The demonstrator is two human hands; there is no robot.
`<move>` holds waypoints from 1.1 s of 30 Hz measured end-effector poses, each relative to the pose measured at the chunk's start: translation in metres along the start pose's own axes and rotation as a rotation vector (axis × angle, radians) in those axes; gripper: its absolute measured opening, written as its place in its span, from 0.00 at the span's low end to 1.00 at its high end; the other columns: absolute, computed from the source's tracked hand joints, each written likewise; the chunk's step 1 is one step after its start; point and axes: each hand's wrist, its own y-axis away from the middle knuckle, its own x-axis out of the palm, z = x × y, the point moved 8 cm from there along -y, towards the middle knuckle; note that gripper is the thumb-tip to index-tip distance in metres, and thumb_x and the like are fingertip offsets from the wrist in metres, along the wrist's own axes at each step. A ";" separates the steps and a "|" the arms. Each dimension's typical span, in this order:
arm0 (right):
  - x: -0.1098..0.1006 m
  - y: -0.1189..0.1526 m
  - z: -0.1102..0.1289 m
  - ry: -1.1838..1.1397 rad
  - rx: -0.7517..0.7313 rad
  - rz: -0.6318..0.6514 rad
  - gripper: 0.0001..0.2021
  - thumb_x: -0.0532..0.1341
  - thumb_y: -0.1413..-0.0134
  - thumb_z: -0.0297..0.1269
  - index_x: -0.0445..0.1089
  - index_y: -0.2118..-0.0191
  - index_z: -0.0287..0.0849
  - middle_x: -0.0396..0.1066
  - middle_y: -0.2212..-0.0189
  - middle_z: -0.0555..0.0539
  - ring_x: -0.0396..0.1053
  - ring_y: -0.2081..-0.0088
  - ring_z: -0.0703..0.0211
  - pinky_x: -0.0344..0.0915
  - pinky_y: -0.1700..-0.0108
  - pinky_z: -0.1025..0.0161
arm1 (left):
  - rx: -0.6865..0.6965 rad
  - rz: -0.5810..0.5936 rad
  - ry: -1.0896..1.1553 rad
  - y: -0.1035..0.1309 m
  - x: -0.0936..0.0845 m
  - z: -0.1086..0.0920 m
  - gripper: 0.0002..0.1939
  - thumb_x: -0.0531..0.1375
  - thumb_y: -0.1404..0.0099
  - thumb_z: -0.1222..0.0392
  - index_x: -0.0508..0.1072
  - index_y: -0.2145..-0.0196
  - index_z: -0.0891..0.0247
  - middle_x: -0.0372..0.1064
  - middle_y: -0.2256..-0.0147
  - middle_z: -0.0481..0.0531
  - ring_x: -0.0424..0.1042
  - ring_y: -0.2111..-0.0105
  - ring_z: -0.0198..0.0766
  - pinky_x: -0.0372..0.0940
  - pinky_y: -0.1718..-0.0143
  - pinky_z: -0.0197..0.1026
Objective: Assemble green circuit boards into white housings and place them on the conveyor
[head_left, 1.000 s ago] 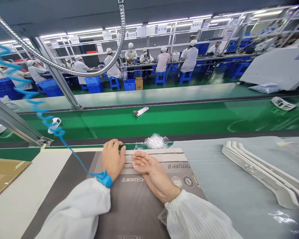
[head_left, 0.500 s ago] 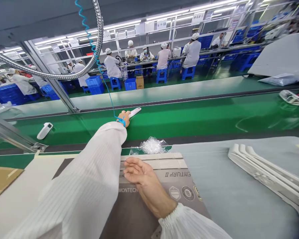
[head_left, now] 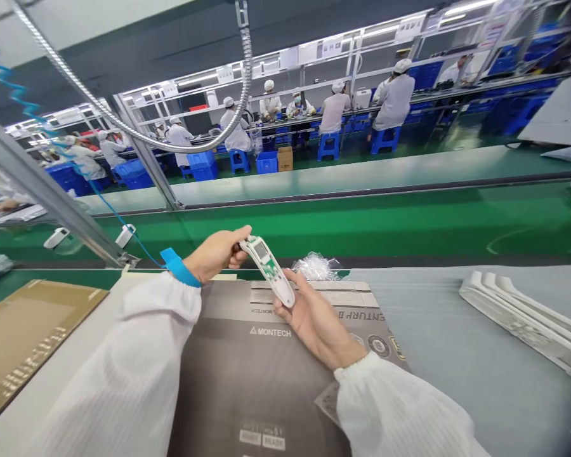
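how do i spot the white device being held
Find the dark MONTECH cardboard before the green belt. Over it, the left hand and right hand hold a slim white device. Green circuitry shows in its face, unlike the long white pieces at right.

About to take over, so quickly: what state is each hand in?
Left hand: closed on the upper end of the white device.
Right hand: holding its lower end.

My left hand (head_left: 219, 254) pinches with bent fingers, palm down; my right hand (head_left: 316, 320) cups from below, palm turned upward.
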 end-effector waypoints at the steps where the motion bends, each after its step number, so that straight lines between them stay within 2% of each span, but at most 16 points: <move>1: 0.002 0.002 -0.001 0.085 -0.003 0.028 0.19 0.66 0.48 0.53 0.72 0.57 0.44 0.73 0.65 0.49 0.65 0.73 0.66 0.63 0.69 0.65 | -0.010 -0.020 0.029 0.010 0.004 0.010 0.26 0.58 0.36 0.40 0.66 0.79 0.66 0.55 0.82 0.46 0.50 0.84 0.26 0.49 0.82 0.33; 3: 0.002 0.005 -0.004 0.260 -0.038 0.027 0.17 0.67 0.48 0.51 0.74 0.61 0.42 0.72 0.70 0.50 0.63 0.74 0.66 0.61 0.68 0.65 | 0.015 -0.101 0.109 0.025 0.011 0.030 0.26 0.59 0.38 0.39 0.69 0.76 0.67 0.63 0.78 0.49 0.59 0.80 0.28 0.57 0.78 0.33; 5: -0.001 0.007 -0.005 0.373 -0.086 -0.012 0.18 0.67 0.49 0.51 0.74 0.58 0.44 0.72 0.70 0.50 0.66 0.71 0.63 0.63 0.63 0.63 | 0.063 -0.146 0.186 0.033 0.024 0.049 0.22 0.63 0.40 0.41 0.72 0.69 0.67 0.69 0.71 0.52 0.67 0.73 0.32 0.64 0.70 0.36; 9: 0.007 0.010 -0.008 0.490 -0.138 0.043 0.21 0.66 0.48 0.50 0.74 0.50 0.49 0.75 0.57 0.47 0.71 0.57 0.54 0.63 0.50 0.57 | 0.086 -0.103 0.227 0.041 0.051 0.080 0.18 0.69 0.45 0.51 0.73 0.62 0.66 0.73 0.65 0.53 0.71 0.67 0.38 0.67 0.65 0.40; 12: 0.010 0.012 -0.002 0.652 -0.197 0.070 0.19 0.65 0.45 0.49 0.74 0.49 0.51 0.73 0.50 0.47 0.68 0.48 0.52 0.58 0.42 0.55 | 0.091 -0.147 0.251 0.044 0.051 0.090 0.14 0.66 0.43 0.54 0.72 0.63 0.66 0.73 0.65 0.54 0.72 0.64 0.39 0.67 0.61 0.40; 15: 0.004 0.014 0.005 0.869 -0.251 0.019 0.18 0.61 0.41 0.49 0.73 0.48 0.50 0.74 0.50 0.46 0.69 0.49 0.50 0.60 0.44 0.53 | 0.060 -0.149 0.302 0.046 0.049 0.096 0.14 0.64 0.41 0.54 0.71 0.61 0.66 0.73 0.65 0.54 0.72 0.64 0.39 0.67 0.60 0.41; 19: -0.007 0.019 0.024 1.121 -0.354 -0.168 0.16 0.59 0.40 0.50 0.73 0.52 0.47 0.76 0.57 0.45 0.71 0.59 0.52 0.64 0.54 0.55 | -0.002 -0.120 0.345 0.049 0.052 0.099 0.16 0.63 0.39 0.51 0.68 0.57 0.63 0.72 0.66 0.52 0.74 0.67 0.40 0.68 0.66 0.41; 23: -0.007 0.028 0.046 1.191 -0.502 -0.304 0.14 0.60 0.40 0.48 0.72 0.55 0.46 0.75 0.59 0.45 0.70 0.59 0.53 0.63 0.53 0.55 | -0.012 -0.048 0.273 0.054 0.062 0.094 0.18 0.59 0.36 0.52 0.67 0.50 0.61 0.70 0.67 0.50 0.74 0.68 0.40 0.66 0.71 0.39; 26: 0.000 0.035 0.057 1.219 -0.615 -0.323 0.13 0.60 0.40 0.46 0.71 0.54 0.46 0.74 0.61 0.46 0.69 0.62 0.55 0.63 0.55 0.57 | 0.051 0.006 0.140 0.058 0.068 0.086 0.20 0.57 0.34 0.54 0.68 0.46 0.59 0.71 0.62 0.52 0.72 0.67 0.39 0.67 0.67 0.40; 29: 0.007 0.040 0.064 1.285 -0.725 -0.305 0.10 0.60 0.39 0.43 0.71 0.54 0.47 0.72 0.62 0.47 0.67 0.63 0.57 0.62 0.57 0.58 | 0.189 0.014 -0.111 0.064 0.072 0.073 0.20 0.55 0.32 0.56 0.69 0.43 0.57 0.72 0.55 0.53 0.72 0.59 0.42 0.67 0.57 0.43; 31: 0.009 0.042 0.067 1.352 -0.780 -0.327 0.06 0.61 0.40 0.41 0.71 0.60 0.46 0.70 0.65 0.49 0.66 0.64 0.57 0.61 0.58 0.59 | 0.277 -0.020 -0.261 0.069 0.073 0.063 0.20 0.53 0.31 0.57 0.69 0.43 0.56 0.73 0.54 0.52 0.70 0.54 0.44 0.64 0.51 0.44; 33: 0.009 0.044 0.067 1.412 -0.812 -0.347 0.05 0.61 0.40 0.38 0.69 0.66 0.45 0.69 0.68 0.50 0.64 0.66 0.58 0.60 0.61 0.59 | 0.280 -0.057 -0.335 0.070 0.071 0.061 0.20 0.52 0.31 0.57 0.69 0.42 0.56 0.74 0.57 0.52 0.71 0.57 0.43 0.64 0.52 0.44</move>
